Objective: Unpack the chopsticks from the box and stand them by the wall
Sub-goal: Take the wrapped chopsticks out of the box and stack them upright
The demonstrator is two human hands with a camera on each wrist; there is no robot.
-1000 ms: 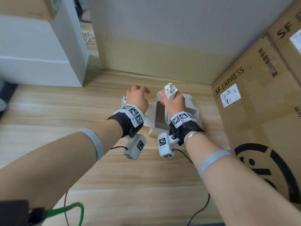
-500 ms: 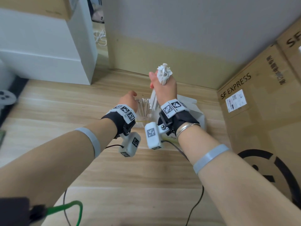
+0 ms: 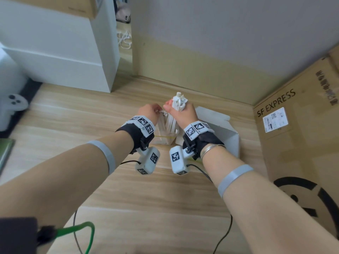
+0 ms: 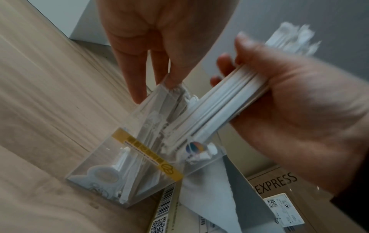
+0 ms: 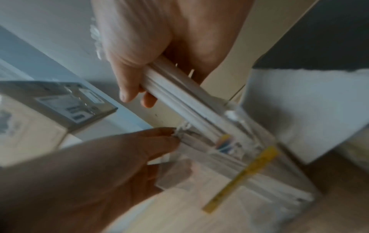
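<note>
Your right hand (image 3: 183, 114) is wrapped in a full fist around a bundle of paper-wrapped chopsticks (image 4: 225, 104), fingers and thumb curled tight about the upper part. The frayed wrapper tops stick out above the fist; the lower ends slant down into the clear plastic box (image 4: 127, 171). That bundle is tilted, not upright, its lower end inside the box mouth. Your left hand (image 3: 149, 114) sits just beside the right one, on the box's left. Its fingertips (image 4: 171, 82) pinch the top edge of the clear wrapping (image 4: 157, 100) that rises out of the box; the other fingers hang down straight along the wrapping. More wrapped chopsticks (image 5: 229, 165) lie inside the box, below your left fingertips. The box stands on the wooden floor (image 3: 128, 198), a yellow printed band (image 4: 147, 154) running across its clear side. Touching the box on its right is an opened white carton (image 3: 229, 138), flaps spread. Beyond the box runs the wall (image 3: 220, 43) with a pale skirting (image 3: 192, 77), near but apart from the box. Further right of the box stands a large brown cardboard box (image 3: 302, 134) printed SF EXPRESS. Left of the clear box, well apart, is a white cabinet (image 3: 55, 52). Both wrist views are blurred at the edges.
</note>
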